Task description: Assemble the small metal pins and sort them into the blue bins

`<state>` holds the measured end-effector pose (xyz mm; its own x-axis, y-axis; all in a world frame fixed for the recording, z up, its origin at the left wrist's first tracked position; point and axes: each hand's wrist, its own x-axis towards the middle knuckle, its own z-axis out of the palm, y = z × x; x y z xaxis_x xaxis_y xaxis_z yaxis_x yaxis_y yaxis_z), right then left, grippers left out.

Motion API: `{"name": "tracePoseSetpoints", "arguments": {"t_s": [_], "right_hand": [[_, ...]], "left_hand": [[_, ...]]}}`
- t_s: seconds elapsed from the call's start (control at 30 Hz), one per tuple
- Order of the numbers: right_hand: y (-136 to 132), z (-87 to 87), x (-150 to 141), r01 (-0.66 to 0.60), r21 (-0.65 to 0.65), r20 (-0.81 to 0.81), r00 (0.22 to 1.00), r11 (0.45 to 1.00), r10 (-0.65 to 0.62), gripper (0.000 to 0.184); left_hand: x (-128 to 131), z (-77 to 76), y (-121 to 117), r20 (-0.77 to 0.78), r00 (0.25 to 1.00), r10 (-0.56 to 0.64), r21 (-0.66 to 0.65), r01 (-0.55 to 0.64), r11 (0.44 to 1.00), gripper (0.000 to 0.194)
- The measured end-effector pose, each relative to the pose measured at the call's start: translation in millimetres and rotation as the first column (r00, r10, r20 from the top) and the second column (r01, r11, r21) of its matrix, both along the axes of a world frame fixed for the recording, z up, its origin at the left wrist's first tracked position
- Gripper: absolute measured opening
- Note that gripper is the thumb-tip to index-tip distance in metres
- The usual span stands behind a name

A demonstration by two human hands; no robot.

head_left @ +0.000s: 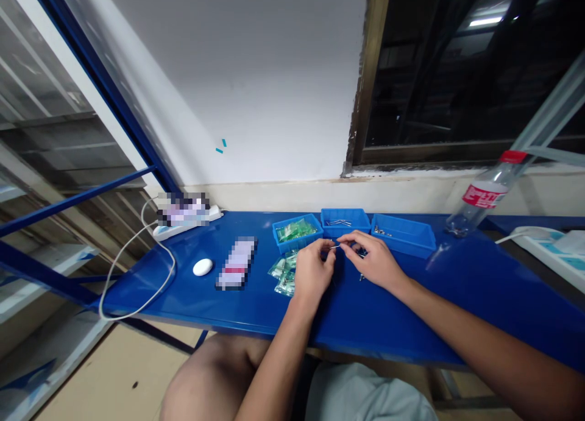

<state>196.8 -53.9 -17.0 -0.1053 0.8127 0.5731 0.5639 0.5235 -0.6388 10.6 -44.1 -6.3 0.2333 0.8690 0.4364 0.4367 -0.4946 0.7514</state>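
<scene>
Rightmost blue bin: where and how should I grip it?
The rightmost blue bin is probably best pinched at its right end wall, from the right and above: that end stands clear of the right hand, and the small metal parts lie toward the other.

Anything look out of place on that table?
Slightly: green packets beside the left hand and small metal parts near the right hand lie loose on the blue table, outside the blue bins; possibly deliberate.
</scene>
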Motion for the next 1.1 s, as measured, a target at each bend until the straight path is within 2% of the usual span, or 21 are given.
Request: {"name": "tracePoseSetpoints", "arguments": {"t_s": [0.3, 0.4, 0.57, 0.67, 0.83, 0.97, 1.1], "right_hand": [[-3.5, 1.5, -0.9, -0.115, -0.046, 0.021, 0.993, 0.992, 0.116, 0.041], [-4.5, 1.8, -2.0, -0.121, -0.038, 0.028, 0.992, 0.992, 0.122, 0.046], [-2.9, 0.8, -0.6, -0.112, -0.032, 0.021, 0.993, 0.993, 0.113, 0.047], [-2.8, 1.2, -0.5, -0.104, -0.032, 0.016, 0.994, 0.994, 0.104, 0.044], [-4.5, 0.8, -2.1, -0.055, -0.080, -0.048, 0.998, 0.995, 0.051, 0.028], [-3.4, -1.0, 0.0, -0.011, -0.083, -0.033, 0.999, 0.996, 0.008, 0.013], [0.1, -2.1, 2.8, -0.033, -0.020, -0.025, 0.999, 0.999, 0.032, 0.010]], "left_hand": [[0.4, 0.4, 2.5, 0.225, 0.973, -0.060, -0.004, 0.063, 0.998, 0.034], [1.0, 1.4, 1.6, 0.232, 0.971, -0.066, -0.018, 0.072, 0.997, 0.032], [1.0, 4.8, -1.4, 0.156, 0.987, -0.027, -0.028, 0.032, 0.999, 0.026], [0.3, 7.2, -3.6, 0.073, 0.997, -0.001, -0.044, 0.004, 0.999, 0.022], [-0.2, 8.8, -6.6, -0.009, 1.000, -0.005, -0.086, 0.005, 0.996, 0.031], [0.6, 8.2, -7.1, 0.018, 0.999, -0.048, -0.082, 0.050, 0.995, 0.027], [1.7, 6.5, -5.2, 0.109, 0.994, -0.028, -0.091, 0.038, 0.995, 0.017]]}}
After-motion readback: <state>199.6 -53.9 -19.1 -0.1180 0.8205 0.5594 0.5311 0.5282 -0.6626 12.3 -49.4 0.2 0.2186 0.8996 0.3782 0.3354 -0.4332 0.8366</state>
